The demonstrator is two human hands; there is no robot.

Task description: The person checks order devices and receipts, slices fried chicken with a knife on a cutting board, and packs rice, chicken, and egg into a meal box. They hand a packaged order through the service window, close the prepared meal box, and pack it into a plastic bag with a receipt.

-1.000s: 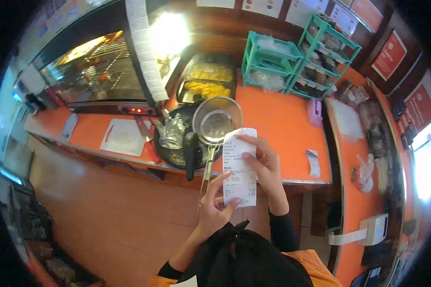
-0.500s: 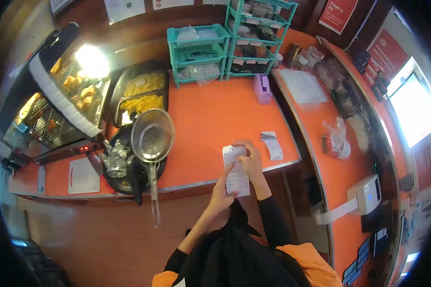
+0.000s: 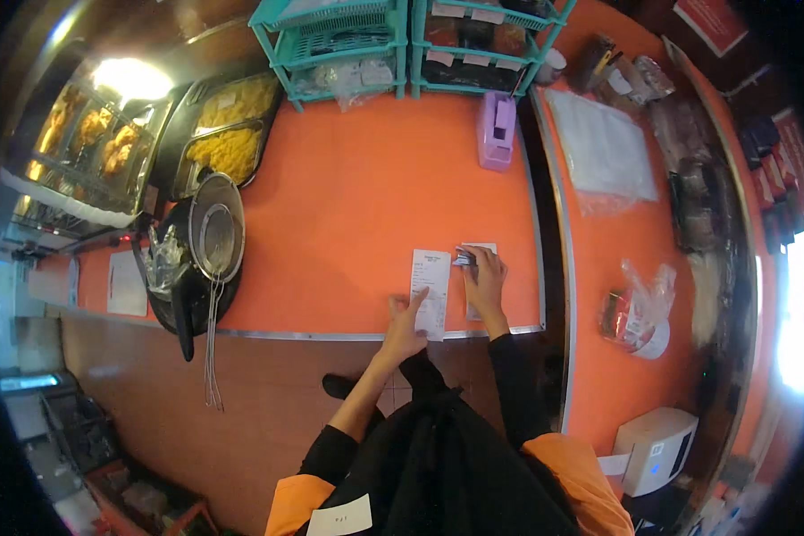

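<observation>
- Right hand (image 3: 485,284) has been moved from receipt (image 3: 430,268) to slip (image 3: 471,307), right of centre; its grip cannot be told.
- Receipt, near centre, is touched by left hand (image 3: 405,333); pinching is unclear.
- Both are best kept flat.

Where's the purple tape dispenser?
In the head view, the purple tape dispenser is upper right of centre, on the orange counter near its right edge, beyond the right hand and just in front of the green racks.
</observation>
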